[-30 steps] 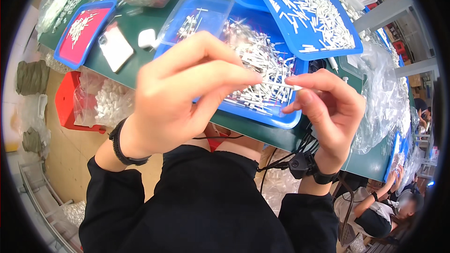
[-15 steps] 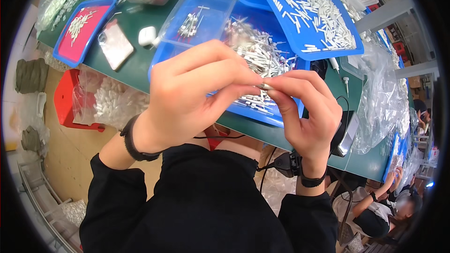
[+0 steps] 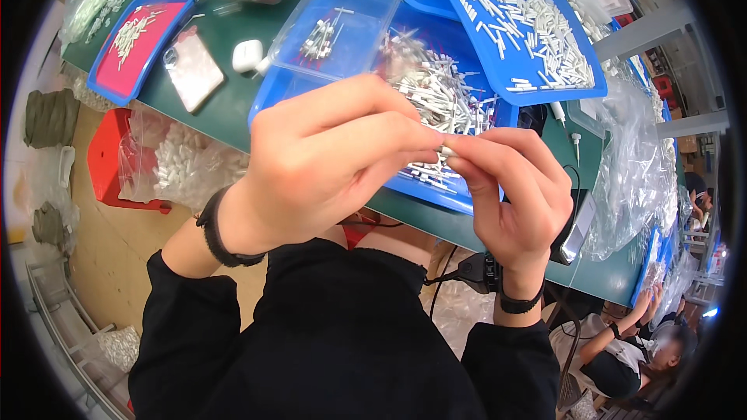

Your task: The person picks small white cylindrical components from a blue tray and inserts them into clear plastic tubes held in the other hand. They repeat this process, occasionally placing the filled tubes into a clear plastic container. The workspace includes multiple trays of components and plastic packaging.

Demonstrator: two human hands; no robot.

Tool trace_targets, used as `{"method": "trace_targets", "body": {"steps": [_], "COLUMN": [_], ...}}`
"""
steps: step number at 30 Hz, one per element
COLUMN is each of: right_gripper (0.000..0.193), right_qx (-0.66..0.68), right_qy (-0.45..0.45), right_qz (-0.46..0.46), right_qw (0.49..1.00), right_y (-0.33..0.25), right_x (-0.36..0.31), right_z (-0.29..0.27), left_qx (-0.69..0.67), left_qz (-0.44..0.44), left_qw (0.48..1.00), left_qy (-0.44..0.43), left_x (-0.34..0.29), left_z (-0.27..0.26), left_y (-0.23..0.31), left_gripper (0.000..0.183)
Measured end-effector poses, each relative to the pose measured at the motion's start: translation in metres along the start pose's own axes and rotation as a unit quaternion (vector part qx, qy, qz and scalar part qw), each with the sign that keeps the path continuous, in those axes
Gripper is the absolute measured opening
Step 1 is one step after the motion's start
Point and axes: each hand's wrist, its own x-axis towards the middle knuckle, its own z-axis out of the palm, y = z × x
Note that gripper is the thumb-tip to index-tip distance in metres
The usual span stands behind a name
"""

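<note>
My left hand (image 3: pixel 334 155) and my right hand (image 3: pixel 525 194) meet fingertip to fingertip above a blue tray (image 3: pixel 451 201). A small white tube-shaped piece (image 3: pixel 447 152) sits pinched in my right thumb and fingers, mostly covered by them. The left fingers are pressed together against its end; what they grip is hidden. Below the hands, the tray holds a heap of thin white tubes with metal pins (image 3: pixel 447 101). A clear plastic tub (image 3: pixel 338 0) with a few similar pieces rests over the tray's far left part.
Another blue tray (image 3: pixel 560 93) of white tubes overlaps at the far right. On the left are a pink-lined blue tray (image 3: pixel 140 82), a phone (image 3: pixel 193 70) and a white earphone case (image 3: pixel 247 55). Plastic bags (image 3: pixel 622 179) lie right; a co-worker (image 3: pixel 622 350) sits lower right.
The fingertips have drawn closer together, covering more of the small white piece. Both hands have shifted slightly to the right and down. The trays look unchanged.
</note>
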Motion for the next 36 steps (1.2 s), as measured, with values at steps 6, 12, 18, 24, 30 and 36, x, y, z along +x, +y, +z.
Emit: {"method": "trace_targets", "body": {"steps": [6,12,18,24,30,36], "right_gripper": [0.017,0.018,0.018,0.020,0.033,0.026], "right_qx": [0.092,0.014,0.051,0.120,-0.102,-0.120], "right_qy": [-0.036,-0.007,-0.083,0.016,-0.042,-0.135], "right_qz": [0.068,-0.004,0.041,0.202,0.278,0.246], "right_qw": [0.993,1.000,0.994,0.972,0.954,0.952], "right_y": [0.002,0.002,0.009,0.039,0.132,0.152], "right_x": [0.000,-0.001,-0.003,0.008,0.020,0.023], "right_z": [-0.003,-0.002,-0.003,-0.004,-0.005,0.020], "left_qx": [0.001,-0.008,0.003,0.062,0.171,0.241], "left_qz": [0.015,0.005,0.014,-0.034,-0.123,-0.346], "left_qw": [1.000,1.000,1.000,0.997,0.972,0.861], "left_qy": [0.005,-0.004,-0.013,-0.005,-0.104,-0.285], "left_x": [-0.002,0.000,0.000,0.006,0.019,0.021], "left_z": [0.004,0.003,0.009,0.019,0.018,-0.003], "left_y": [0.000,0.003,-0.002,-0.050,-0.125,-0.163], "left_gripper": [0.022,0.021,0.018,0.008,0.019,0.018]}}
